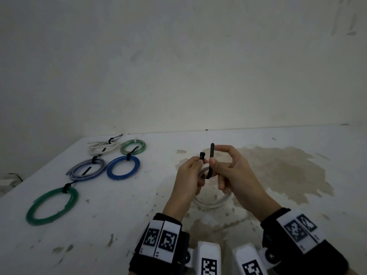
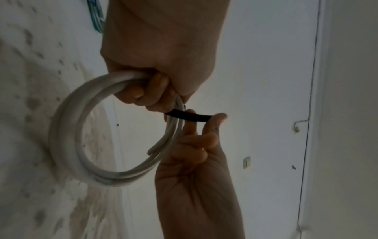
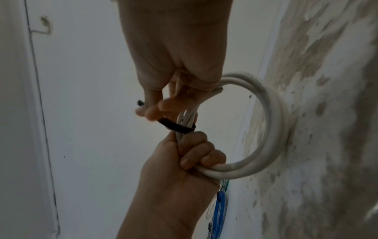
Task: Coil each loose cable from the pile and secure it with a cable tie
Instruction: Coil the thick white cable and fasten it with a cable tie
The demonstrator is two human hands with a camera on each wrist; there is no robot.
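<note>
Starting from the left: five tied coils (image 1: 111, 164) sit on the table (image 1: 258, 225), well clear. The left hand (image 1: 187, 178) is curled round the white coil (image 1: 213, 202), pinching the black tie (image 1: 209, 165) by its head end. The right hand (image 1: 231, 171) pinches the tail, which points up and away. Head and tail stand just beside each other above the coil, so the tail looks ready to bend leftward into the head. Loads of open table to the right.

tied coils (image 1: 95, 167) left on table (image 1: 258, 225) | held coil (image 1: 212, 199) right (above table)
</note>
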